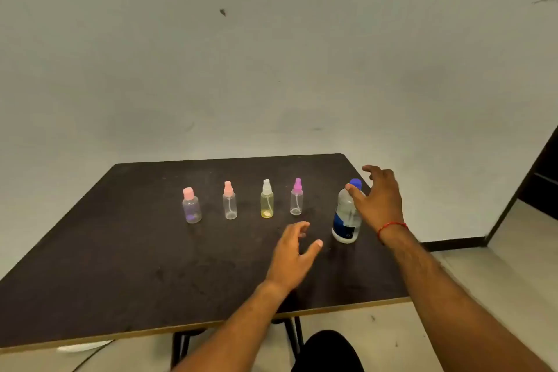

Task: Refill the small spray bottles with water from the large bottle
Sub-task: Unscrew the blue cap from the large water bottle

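Note:
Several small spray bottles stand in a row on the dark table (120, 266): a pink-capped clear one (191, 205), a second pink-capped one (229, 200), a yellowish one with a white top (267, 199) and one with a magenta top (296, 197). To their right stands the large water bottle (345, 219) with a blue cap and a blue label. My right hand (379, 199) hovers spread open just right of its neck, thumb by the shoulder, not gripping it. My left hand (291, 254) hangs over the table in front of the magenta bottle, fingers relaxed and holding nothing.
The table's far edge meets a pale wall (271, 54). A dark doorway or cabinet edge (540, 178) stands at the right. Light floor (498, 275) shows right of the table, and table legs (296, 338) are visible under the near edge.

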The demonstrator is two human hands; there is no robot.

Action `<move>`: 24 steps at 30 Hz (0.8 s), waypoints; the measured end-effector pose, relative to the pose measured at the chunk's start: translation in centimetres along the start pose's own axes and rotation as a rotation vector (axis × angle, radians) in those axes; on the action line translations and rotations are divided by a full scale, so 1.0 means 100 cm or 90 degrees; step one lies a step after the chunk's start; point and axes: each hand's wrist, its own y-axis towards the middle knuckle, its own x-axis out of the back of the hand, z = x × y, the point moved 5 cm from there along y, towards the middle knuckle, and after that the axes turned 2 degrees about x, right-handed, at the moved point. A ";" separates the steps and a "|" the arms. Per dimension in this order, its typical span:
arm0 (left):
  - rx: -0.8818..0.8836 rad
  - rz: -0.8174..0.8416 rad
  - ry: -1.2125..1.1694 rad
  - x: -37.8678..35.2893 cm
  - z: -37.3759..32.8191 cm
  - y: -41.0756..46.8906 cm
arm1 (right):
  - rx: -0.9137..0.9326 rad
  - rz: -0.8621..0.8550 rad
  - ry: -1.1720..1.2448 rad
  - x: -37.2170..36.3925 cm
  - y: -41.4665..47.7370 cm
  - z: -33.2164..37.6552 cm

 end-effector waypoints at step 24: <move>0.071 0.080 -0.055 -0.090 -0.004 0.065 | 0.002 0.130 -0.046 -0.020 0.031 -0.017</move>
